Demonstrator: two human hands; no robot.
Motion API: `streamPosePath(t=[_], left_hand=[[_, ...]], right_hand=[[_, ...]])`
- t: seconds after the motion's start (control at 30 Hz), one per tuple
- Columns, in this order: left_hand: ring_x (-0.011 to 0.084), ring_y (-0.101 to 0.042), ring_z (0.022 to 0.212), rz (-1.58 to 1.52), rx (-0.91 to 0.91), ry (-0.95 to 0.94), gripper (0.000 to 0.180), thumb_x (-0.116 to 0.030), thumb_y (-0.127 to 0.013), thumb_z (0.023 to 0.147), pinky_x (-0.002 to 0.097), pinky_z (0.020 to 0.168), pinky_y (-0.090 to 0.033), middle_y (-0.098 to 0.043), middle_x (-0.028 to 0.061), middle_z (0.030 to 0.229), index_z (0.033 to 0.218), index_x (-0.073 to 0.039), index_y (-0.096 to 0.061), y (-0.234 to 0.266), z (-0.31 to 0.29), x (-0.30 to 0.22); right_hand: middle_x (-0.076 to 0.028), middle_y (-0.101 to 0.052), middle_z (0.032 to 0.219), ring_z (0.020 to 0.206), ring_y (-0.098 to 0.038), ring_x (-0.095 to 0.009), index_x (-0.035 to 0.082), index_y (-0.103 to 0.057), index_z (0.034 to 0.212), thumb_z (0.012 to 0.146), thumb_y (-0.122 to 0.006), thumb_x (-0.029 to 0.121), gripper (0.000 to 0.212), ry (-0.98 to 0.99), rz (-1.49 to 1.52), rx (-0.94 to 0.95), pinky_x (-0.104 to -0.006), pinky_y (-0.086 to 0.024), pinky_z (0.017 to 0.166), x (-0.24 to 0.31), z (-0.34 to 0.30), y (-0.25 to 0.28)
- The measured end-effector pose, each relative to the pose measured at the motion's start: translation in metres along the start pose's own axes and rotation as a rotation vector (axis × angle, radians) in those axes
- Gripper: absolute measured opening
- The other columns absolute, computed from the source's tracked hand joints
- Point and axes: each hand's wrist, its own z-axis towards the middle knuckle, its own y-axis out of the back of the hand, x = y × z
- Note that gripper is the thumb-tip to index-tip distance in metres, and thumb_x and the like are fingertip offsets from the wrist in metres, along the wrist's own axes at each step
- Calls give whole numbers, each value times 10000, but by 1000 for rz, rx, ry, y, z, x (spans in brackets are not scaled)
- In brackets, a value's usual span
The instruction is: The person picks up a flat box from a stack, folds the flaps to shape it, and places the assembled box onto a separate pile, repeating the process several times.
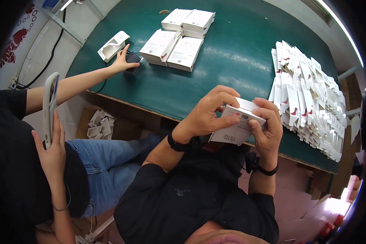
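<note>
The left hand [209, 110] and right hand [268, 127] grip a white box [233, 129]. Stacked boxes [186, 49] lie beyond them, piled cartons [307, 99] to their right.

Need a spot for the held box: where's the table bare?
Bare green tabletop lies between the stacked boxes and the carton pile, beyond the right hand. Crowded: the right end, under that pile, and the left, with a co-worker's hand at a black device.

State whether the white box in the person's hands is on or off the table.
Off the table: left hand and right hand grip the white box, its lower end showing past the table's near edge.
</note>
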Motion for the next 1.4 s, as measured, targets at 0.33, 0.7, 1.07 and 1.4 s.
streamPosePath(t=[0.33, 0.7, 1.07, 1.4], left_hand=[[211, -620, 1206, 7, -7, -1, 382, -156, -838, 910, 344, 872, -630, -544, 103, 1362, 1231, -100, -637, -1, -1, 1], [213, -614, 1217, 19, -14, -25, 416, -159, -831, 916, 341, 869, -623, -546, 106, 1377, 1279, -102, -637, 0, 1, 1], [213, -600, 1231, -21, -18, -16, 409, -160, -818, 931, 342, 882, -622, -538, 107, 1389, 1289, -101, -630, -5, -1, 1], [214, -602, 1230, -32, -15, -7, 389, -153, -813, 934, 347, 894, -623, -536, 111, 1389, 1274, -98, -632, -2, 0, 2]], right_hand=[[-187, -636, 1358, 1231, -611, -267, 23, -664, 1129, 970, -783, 285, 328, -35, 29, 6, -384, -493, 1040, -4, -4, -2], [-182, -648, 1338, 1197, -643, -295, 28, -658, 1195, 944, -811, 256, 372, -28, 79, -59, -400, -523, 1008, -8, -3, -8], [-182, -641, 1341, 1201, -639, -303, 28, -657, 1210, 942, -808, 244, 376, -20, 62, -76, -395, -523, 1006, -6, -6, -5], [-180, -619, 1366, 1208, -634, -287, 32, -648, 1229, 958, -795, 244, 374, -30, 71, -65, -380, -525, 1004, -13, -7, -7]])
